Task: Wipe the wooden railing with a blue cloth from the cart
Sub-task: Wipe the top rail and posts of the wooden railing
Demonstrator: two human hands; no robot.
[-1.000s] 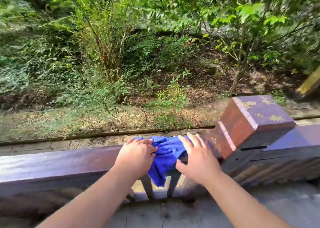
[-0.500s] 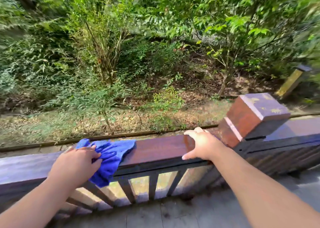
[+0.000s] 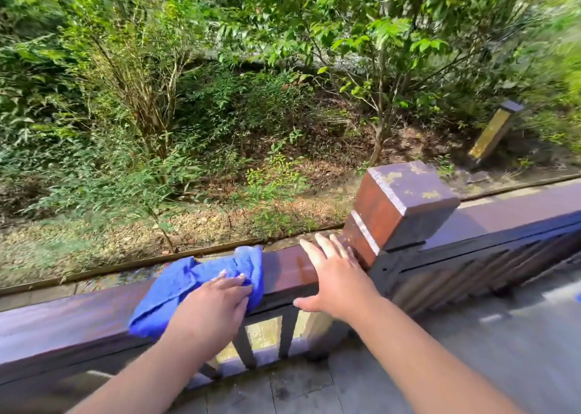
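Note:
A dark reddish-brown wooden railing (image 3: pixel 63 316) runs across the lower part of the head view. A crumpled blue cloth (image 3: pixel 176 287) lies draped over its top rail. My left hand (image 3: pixel 210 309) presses down on the cloth's near right part, fingers curled onto it. My right hand (image 3: pixel 336 275) rests flat on the bare rail to the right of the cloth, fingers spread, holding nothing, just left of the square post (image 3: pixel 402 206).
Thin balusters (image 3: pixel 287 332) stand under the rail. Grey paving (image 3: pixel 471 350) lies on my side. Beyond the railing are a gravel strip, shrubs (image 3: pixel 141 99) and a small tree. A tilted yellow marker post (image 3: pixel 493 130) stands at the right.
My left hand has slid the blue cloth along the rail to the right, closer to my right hand. My right hand stays by the post, its fingers now spread flatter.

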